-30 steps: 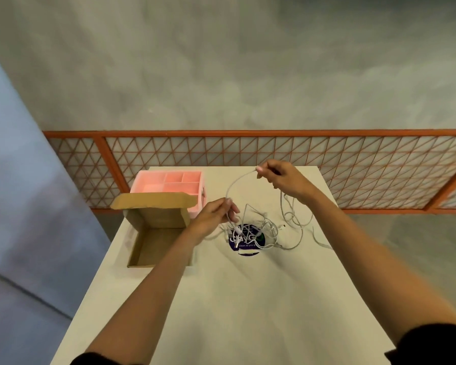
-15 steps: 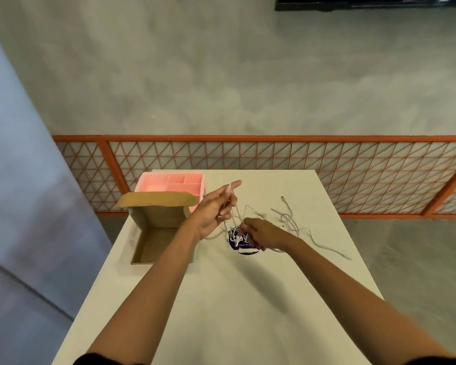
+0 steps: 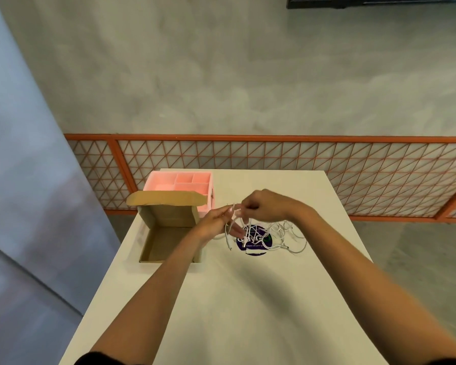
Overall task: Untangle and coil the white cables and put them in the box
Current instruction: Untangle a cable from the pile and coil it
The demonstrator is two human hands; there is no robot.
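Head view: both hands meet above the middle of the table (image 3: 248, 299). The left hand (image 3: 216, 222) holds white strands of the cables (image 3: 274, 233) between its curled fingers, and the right hand (image 3: 266, 206), at 2 o'clock from it, pinches a strand with fingers bent. The rest of the cables lies tangled on the table over a dark round sticker (image 3: 256, 245), at 5 o'clock from the hands. The open box (image 3: 169, 214) stands at 9 o'clock from the tangle, a pink tray (image 3: 153, 184) at its 12 o'clock.
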